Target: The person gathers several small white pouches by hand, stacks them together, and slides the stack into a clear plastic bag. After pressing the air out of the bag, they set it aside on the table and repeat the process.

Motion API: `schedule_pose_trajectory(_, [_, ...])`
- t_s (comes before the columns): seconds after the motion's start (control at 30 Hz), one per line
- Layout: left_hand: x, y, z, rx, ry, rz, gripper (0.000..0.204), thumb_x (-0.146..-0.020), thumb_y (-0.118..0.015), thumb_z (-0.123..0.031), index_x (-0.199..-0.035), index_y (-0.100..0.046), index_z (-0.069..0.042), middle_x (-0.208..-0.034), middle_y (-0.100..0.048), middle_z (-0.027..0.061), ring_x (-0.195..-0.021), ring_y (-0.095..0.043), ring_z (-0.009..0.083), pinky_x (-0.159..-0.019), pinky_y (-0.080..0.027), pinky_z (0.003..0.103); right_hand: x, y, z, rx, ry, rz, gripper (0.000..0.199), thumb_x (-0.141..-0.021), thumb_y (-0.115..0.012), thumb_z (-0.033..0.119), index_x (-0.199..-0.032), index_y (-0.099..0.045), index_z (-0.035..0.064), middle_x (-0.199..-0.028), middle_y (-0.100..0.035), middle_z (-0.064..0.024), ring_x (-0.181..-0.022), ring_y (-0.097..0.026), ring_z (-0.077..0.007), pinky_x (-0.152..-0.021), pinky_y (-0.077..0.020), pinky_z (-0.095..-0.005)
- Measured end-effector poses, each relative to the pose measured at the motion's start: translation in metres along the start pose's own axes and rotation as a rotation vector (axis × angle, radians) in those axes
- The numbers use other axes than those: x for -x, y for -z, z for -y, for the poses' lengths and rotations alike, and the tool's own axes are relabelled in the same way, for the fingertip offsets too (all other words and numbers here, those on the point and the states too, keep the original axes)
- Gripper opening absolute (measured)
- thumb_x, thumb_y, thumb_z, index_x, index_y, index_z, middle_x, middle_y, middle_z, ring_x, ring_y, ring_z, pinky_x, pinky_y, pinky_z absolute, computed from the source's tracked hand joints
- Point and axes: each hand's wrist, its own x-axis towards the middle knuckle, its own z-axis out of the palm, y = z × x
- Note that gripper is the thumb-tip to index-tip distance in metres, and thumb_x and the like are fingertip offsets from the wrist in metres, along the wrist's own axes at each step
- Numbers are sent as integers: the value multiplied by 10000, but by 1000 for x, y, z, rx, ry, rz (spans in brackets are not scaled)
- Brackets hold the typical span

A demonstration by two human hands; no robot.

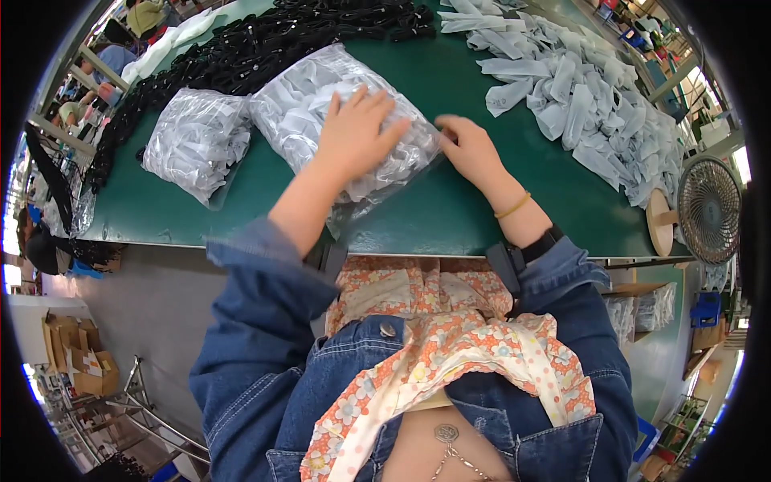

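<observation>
A large clear plastic bag (301,90), stuffed with many small pale packets, lies on the green table (450,217) in front of me. My left hand (357,136) rests flat on top of it with the fingers spread. At the bag's right edge, my right hand (475,157) has its fingers curled, the thumb and forefinger pinching the plastic. A second, smaller filled plastic bag (197,140) sits just to the left, touching or nearly touching the large one.
Black strap-like pieces (233,52) are heaped along the far left of the table. A broad pile of flat, pale translucent packets (582,104) covers the right side. A round fan (710,209) and a wooden disc (660,225) stand at the right corner. Cardboard boxes (80,353) are lower left.
</observation>
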Motion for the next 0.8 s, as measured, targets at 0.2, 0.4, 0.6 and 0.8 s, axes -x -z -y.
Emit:
schedule_pose_trajectory(0.2, [128, -8, -24, -153, 136, -406, 614, -737, -715, -393, -1243, -512, -112, -1312, -387, 146, -1190, -398, 407, -999, -260, 629, 20, 17, -8, 11, 19, 182, 123, -854, -563, 111, -823, -607, 0, -745, -607, -178, -700, -610, -336, -634, -486, -397])
schedule_pose_trajectory(0.4, [157, 5, 0, -136, 494, -189, 143, -847, -614, -170, -801, -567, -42, -914, -560, 140, -839, -542, 346, -726, -418, 455, 18, 29, 7, 222, 45, 314, 288, -913, -514, 245, -747, -591, 22, -797, -623, -163, -763, -605, -376, -664, -484, -446])
schedule_pose_trajectory(0.6, [141, 107, -15, 40, 184, -408, 297, -887, -561, -141, -628, -500, -8, -614, -502, 132, -574, -515, 350, -535, -386, 414, -32, 114, 53, 129, 290, 220, 353, -913, -557, 267, -692, -508, -4, -667, -502, -103, -629, -490, -247, -588, -392, -350])
schedule_pose_trajectory(0.8, [124, 201, -25, 327, 210, -626, 327, -872, -538, -138, -586, -513, 18, -536, -495, 93, -486, -472, 188, -489, -358, 330, -102, 180, 121, -38, 664, 149, 326, -924, -545, 171, -678, -508, -40, -734, -467, -22, -628, -440, -130, -591, -349, -256])
